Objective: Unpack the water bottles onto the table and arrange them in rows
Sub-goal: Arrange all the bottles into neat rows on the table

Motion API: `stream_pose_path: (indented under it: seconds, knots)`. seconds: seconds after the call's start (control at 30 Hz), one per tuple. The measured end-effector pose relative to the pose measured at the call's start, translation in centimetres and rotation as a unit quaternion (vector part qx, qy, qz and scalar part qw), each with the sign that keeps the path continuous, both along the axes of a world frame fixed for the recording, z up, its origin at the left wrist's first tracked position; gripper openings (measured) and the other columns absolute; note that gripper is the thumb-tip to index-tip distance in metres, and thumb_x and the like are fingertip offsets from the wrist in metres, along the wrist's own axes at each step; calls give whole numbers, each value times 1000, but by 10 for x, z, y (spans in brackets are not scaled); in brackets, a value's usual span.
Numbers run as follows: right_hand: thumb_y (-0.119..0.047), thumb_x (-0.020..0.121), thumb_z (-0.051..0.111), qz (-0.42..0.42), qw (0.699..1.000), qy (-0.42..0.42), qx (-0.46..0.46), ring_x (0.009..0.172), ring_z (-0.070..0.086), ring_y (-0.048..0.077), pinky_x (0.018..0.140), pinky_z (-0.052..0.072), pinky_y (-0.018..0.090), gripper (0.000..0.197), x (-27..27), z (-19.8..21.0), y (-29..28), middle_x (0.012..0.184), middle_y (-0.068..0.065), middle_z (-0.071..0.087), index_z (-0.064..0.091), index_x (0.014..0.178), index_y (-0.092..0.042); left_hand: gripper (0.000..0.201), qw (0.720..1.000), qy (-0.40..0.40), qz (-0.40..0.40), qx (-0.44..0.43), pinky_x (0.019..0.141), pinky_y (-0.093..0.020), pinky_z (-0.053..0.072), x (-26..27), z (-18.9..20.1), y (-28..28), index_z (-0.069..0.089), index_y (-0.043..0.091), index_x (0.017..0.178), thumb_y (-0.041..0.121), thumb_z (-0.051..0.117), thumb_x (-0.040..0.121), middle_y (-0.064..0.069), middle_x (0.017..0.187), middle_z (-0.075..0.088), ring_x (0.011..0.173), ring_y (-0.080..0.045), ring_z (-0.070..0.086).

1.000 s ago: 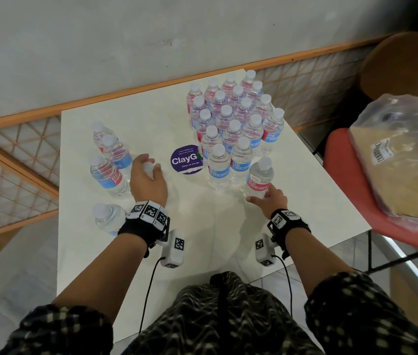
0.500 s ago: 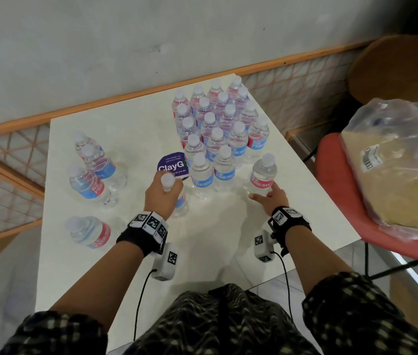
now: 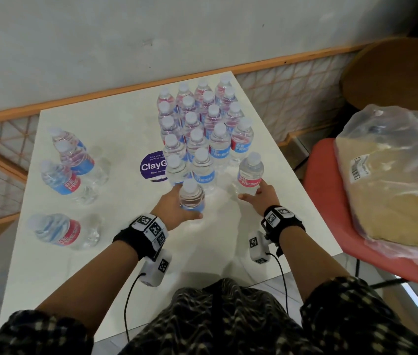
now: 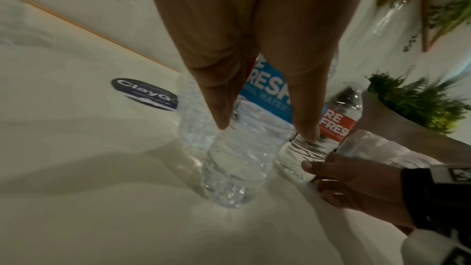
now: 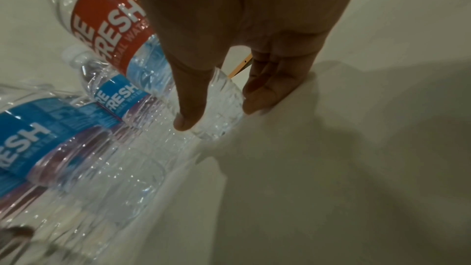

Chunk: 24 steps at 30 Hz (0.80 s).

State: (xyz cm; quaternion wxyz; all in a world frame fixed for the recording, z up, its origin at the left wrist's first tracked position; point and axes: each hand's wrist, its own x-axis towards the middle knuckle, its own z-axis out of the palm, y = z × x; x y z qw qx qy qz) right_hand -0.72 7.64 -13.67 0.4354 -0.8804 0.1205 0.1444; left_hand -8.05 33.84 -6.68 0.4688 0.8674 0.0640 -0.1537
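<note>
Left hand (image 3: pixel 174 208) brought bottle (image 3: pixel 192 198) rightward.

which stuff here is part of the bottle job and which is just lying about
Job:
left hand gripping a blue-label bottle
right hand at the red-label bottle
upright rows
loose bottles
table

Lying about:
ClayGo sticker
plastic bag
red chair

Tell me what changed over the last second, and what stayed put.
The left hand took a bottle from near the loose ones on the left and carried it right, upright, to the near end of the standing rows. The right hand still holds the red-labelled bottle at the near right corner. Four loose bottles remain lying on the left.
</note>
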Motion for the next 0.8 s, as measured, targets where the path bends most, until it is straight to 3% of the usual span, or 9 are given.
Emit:
stream_pose_path:
  seconds: [0.13, 0.27, 0.33, 0.4, 0.5, 0.57, 0.63, 0.8]
  knots:
    - [-40, 68, 81, 16, 1000, -6, -1, 91, 51, 22, 83, 42, 29, 77, 3, -5, -4, 114, 14, 53, 47, 135, -21, 75, 999, 11, -47, -3, 101, -35, 46, 12, -4, -30, 50, 19, 126, 28, 87, 61, 3, 121, 63, 111, -15, 59]
    - [-39, 71, 79, 27, 1000, -8, -6, 92, 53, 21, 86, 45, 31, 74, 3, -6, -6, 114, 11, 53, 46, 135, -23, 74, 997, 11, -69, 9, 93, -26, 42, 17, -7, -58, 46, 16, 135, 30, 81, 72, -1, 130, 58, 117, -20, 55]
    - [-39, 70, 79, 23, 1000, -10, -3, 90, 55, 21, 85, 49, 34, 72, 2, -6, -8, 112, 10, 53, 47, 133, -24, 76, 997, 15, -73, -1, 100, -28, 40, 23, -8, -68, 42, 15, 138, 33, 79, 74, -2, 136, 54, 123, -20, 52]
    - [-42, 67, 80, 12, 1000, -13, 11, 88, 59, 24, 78, 56, 38, 74, 3, -8, -11, 110, 11, 55, 48, 131, -26, 78, 997, 14, -70, -15, 105, -30, 38, 29, -7, -78, 39, 15, 140, 34, 77, 75, -3, 140, 50, 128, -20, 48]
    - [-42, 63, 82, 5, 1000, -3, 30, 89, 62, 27, 59, 56, 29, 78, 6, -9, -18, 109, 13, 57, 48, 131, -25, 80, 998, 9, -65, -10, 106, -30, 36, 39, -9, -89, 33, 15, 144, 40, 73, 78, -3, 144, 45, 131, -20, 44]
    - [-54, 56, 79, 6, 1000, 7, 27, 90, 63, 27, 69, 59, 37, 84, 9, -12, -20, 109, 10, 58, 48, 130, -29, 87, 998, 8, -57, 9, 108, -34, 37, 45, -11, -94, 29, 18, 145, 52, 70, 76, -2, 146, 44, 132, -20, 44]
    - [-55, 58, 78, 15, 1000, 8, 17, 88, 64, 28, 79, 58, 44, 81, 10, -13, -21, 107, 9, 58, 47, 128, -30, 92, 999, 6, -49, 20, 106, -38, 41, 50, -13, -98, 31, 19, 142, 60, 70, 70, -1, 143, 47, 130, -20, 47]
    - [-41, 70, 78, 15, 1000, 12, 12, 91, 63, 27, 84, 56, 44, 71, 12, -8, -20, 112, 6, 53, 45, 132, -30, 75, 997, 11, -49, 56, 105, -34, 41, 56, -15, -108, 38, 12, 137, 23, 78, 75, -8, 138, 50, 127, -25, 49]
